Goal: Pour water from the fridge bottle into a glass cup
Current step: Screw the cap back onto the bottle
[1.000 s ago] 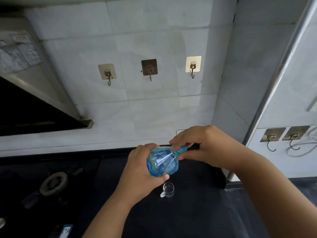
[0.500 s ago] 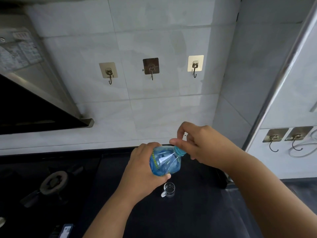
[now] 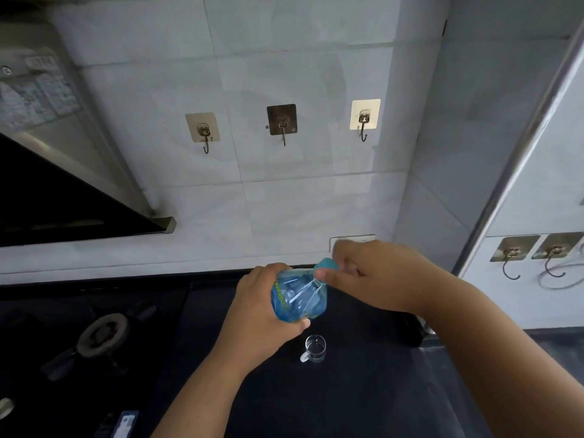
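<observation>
Head cam, only view here. Using the glass cup (image 3: pixel 315 348) as the landmark: it sits upright on the dark bench (image 3: pixel 363 390), handle on its left, and looks empty as far as I can tell. Right above it, off the bench, is the blue bottle (image 3: pixel 298 298), held in the air. The left hand (image 3: pixel 262 314) has its grip wrapped round the bottle body, thumb tucked under the near edge just above the cup. The right hand (image 3: pixel 376 276) is up and right of the cup, fingers curled in a pinch on the blue cap (image 3: pixel 327 265), which is on the neck. Left of the cup there's a stove burner (image 3: pixel 104 335). On the tiled wall way behind the cup hang three stick-on hooks (image 3: pixel 282 123).
</observation>
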Tool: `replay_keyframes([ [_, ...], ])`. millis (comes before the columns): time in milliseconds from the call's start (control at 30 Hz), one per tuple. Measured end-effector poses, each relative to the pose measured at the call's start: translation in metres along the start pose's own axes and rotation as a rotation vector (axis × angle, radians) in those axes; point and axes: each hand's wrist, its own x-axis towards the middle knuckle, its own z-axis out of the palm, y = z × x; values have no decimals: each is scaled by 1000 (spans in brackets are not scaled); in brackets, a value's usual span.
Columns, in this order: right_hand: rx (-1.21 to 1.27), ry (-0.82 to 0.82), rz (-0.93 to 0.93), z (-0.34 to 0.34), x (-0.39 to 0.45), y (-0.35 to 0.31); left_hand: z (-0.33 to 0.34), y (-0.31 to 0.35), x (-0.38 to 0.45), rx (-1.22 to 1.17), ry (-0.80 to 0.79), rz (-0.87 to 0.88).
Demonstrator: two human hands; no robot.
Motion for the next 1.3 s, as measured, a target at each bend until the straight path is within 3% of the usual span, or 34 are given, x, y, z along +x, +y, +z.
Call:
replay_keyframes([
  [167, 208, 7, -202, 6, 6, 0, 3, 2, 1, -68, 11, 6],
  [467, 191, -3, 6, 28, 17, 1, 10, -8, 1, 124, 47, -39],
  [567, 159, 2, 20, 38, 15, 1, 11, -15, -2, 65, -1, -46],
  [733, 160, 156, -221, 41, 12, 5, 7, -13, -3, -111, 24, -61],
  [867, 285, 188, -18, 43, 12, -2, 6, -9, 0, -4, 75, -31],
  [967, 64, 207, 137, 44, 14, -8, 3, -8, 0, 84, 58, -20],
  [1167, 74, 492, -251, 55, 18, 1, 0, -8, -3, -80, 29, -42],
  [1233, 100, 546, -134, 61, 21, -6, 4, -6, -3, -68, 33, -42],
  [1300, 171, 364, 171, 55, 24, -16, 9, -8, -3, 17, 71, -39],
])
